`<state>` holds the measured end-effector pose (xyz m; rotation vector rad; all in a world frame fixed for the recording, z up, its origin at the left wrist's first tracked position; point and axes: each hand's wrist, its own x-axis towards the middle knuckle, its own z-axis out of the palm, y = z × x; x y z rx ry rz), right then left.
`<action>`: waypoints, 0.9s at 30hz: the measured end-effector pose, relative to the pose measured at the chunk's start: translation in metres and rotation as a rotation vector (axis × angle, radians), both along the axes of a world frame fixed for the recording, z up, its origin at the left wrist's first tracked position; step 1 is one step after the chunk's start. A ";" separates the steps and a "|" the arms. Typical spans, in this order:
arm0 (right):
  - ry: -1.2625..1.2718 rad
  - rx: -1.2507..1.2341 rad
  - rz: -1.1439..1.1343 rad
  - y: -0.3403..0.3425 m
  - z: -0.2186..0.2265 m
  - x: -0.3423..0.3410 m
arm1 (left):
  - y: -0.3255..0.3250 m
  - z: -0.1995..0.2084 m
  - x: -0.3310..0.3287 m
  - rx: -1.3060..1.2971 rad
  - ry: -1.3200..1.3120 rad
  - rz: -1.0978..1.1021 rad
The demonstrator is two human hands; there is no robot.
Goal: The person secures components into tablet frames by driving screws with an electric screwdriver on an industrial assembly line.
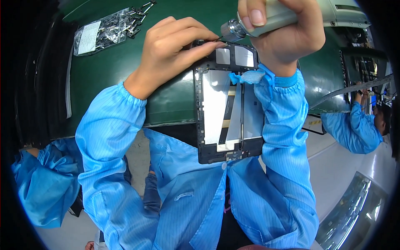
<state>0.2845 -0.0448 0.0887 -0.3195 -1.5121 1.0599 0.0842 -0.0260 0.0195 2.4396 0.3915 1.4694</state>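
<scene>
Right hand [287,35]: fingers wrapped firmly around a pale screwdriver [275,16], its silver collar [233,30] angled down toward the left fingertips.
Left hand [173,46]: thumb and forefinger drawn nearly together at the screwdriver's thin tip; from where I stand, I cannot tell whether they pinch anything.
Opened tablet [214,100]: between the forearms, top end beneath the fingertips, lower end beyond the edge of the green table [171,102].
Clear bag [104,33]: upper left, small dark parts beside it.
</scene>
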 end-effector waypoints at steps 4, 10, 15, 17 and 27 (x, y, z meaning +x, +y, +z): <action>0.051 0.031 0.090 0.005 0.000 0.004 | 0.001 0.001 0.003 -0.036 -0.008 -0.013; 0.176 -0.291 -0.435 -0.031 0.025 -0.046 | 0.000 -0.004 -0.003 -0.017 -0.012 -0.018; 0.169 -0.287 -0.449 -0.028 0.022 -0.045 | 0.003 0.012 -0.018 -0.219 0.100 0.042; 0.146 -0.274 -0.415 -0.020 0.017 -0.047 | 0.023 0.001 -0.030 -0.270 0.116 -0.007; -0.009 -0.253 -0.360 -0.001 -0.013 -0.064 | 0.035 -0.011 -0.035 -0.716 0.429 -0.078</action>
